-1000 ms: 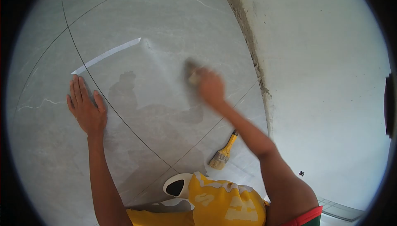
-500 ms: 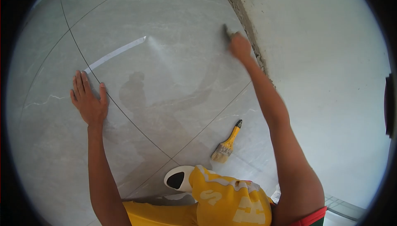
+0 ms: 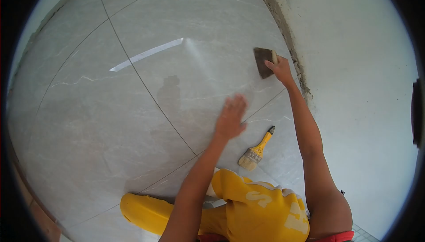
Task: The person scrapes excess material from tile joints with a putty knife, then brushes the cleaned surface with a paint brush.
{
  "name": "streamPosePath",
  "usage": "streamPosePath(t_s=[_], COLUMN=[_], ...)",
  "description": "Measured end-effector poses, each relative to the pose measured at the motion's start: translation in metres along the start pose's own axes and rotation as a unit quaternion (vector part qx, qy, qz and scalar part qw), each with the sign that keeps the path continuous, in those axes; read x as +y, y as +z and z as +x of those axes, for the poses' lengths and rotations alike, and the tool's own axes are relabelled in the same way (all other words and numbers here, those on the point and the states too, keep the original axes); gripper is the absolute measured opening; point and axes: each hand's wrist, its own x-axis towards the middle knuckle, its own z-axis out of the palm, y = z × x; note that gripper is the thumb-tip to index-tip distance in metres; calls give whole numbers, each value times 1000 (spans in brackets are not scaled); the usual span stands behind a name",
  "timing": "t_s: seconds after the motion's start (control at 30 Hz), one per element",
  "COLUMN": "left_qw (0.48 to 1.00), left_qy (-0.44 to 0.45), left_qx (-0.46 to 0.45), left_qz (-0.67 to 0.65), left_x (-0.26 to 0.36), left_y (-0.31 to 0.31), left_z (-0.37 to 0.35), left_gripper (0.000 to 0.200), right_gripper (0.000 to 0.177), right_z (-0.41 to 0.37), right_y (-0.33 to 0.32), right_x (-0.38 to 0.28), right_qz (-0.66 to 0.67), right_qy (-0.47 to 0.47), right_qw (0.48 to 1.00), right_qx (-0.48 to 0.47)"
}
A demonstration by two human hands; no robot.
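Note:
In my right hand is a flat scraper with a dark, squarish blade and a pale edge on the gripped side. My thumb lies over its blade, close to the wall side of the tiled floor. My left hand is over the grey tiles, slightly blurred, its fingers stretched out and holding nothing. A paintbrush with a yellow handle and pale bristles lies on the tiles between my two arms, nearest to my left hand.
Dark joint lines cross the floor. A bright white strip shows on the tiles. A rough, unfinished gap runs beside the pale wall on the right. My yellow-clothed knee is at the bottom.
My left hand has left the joint near the white strip and swung right, toward the brush. My right hand has turned the scraper so its blade face shows. The view has shifted left.

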Motion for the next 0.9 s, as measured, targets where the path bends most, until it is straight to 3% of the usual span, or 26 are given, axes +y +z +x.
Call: streamPosePath(t_s=[0.07, 0.13, 0.23, 0.3, 0.37, 0.43, 0.5, 0.57, 0.63, 0.67, 0.7, 0.73, 0.8, 0.87, 0.9], left_qw=[995, 989, 991, 975, 960, 951, 946, 943, 925, 912, 897, 897, 894, 890, 889], left_qy=[92, 26, -102, -140, -179, -201, -207, -226, -269, -296, -324, -323, -327, -337, -338], left_qx=[-22, -9, 67, 99, 127, 145, 157, 154, 182, 199, 215, 221, 230, 231, 233], left_qz=[-24, -145, 56, 143, 172, 186, 192, 188, 198, 205, 210, 207, 201, 203, 204], left_x=[10, -24, -88, -124, -140, -142, -140, -141, -146, -148, -150, -151, -151, -147, -147], left_y=[17, 2, -66, -90, -101, -100, -101, -100, -103, -102, -100, -101, -102, -105, -107], left_z=[-15, -25, -31, -35, -37, -36, -36, -40, -45, -55, -58, -57, -58, -52, -50], left_gripper=[79, 77, 75, 72, 70, 68, 66, 64, 63, 61, 60, 60, 58, 57, 56], right_gripper=[34, 34, 35, 38, 39, 36, 31, 30, 14, 24, 36, 42, 39, 26, 14], right_z=[0, -5, -29, -71, -95, -72, -55, -74, -122, -143, -150, -145, -100, -30, 10], right_y=[0, 4, 25, 68, 73, 49, 27, 58, 108, 124, 138, 149, 158, 143, 137], right_x=[19, 18, -4, -16, -31, -16, -21, -29, -88, -121, -137, -147, -147, -148, -136], right_qz=[42, 45, -24, -95, -32, -107, 3, -176, -260, -293, -263, -290, -362, -388, -375], right_qy=[2, 19, 21, -149, -96, -70, -5, -14, -186, -190, -291, -260, -264, -198, -194], right_qw=[999, 998, 999, 983, 985, 992, 993, 982, 947, 935, 917, 915, 891, 899, 906], right_qx=[18, 27, -15, -42, -141, -23, 115, 65, -16, -65, -67, -104, -74, -49, 11])
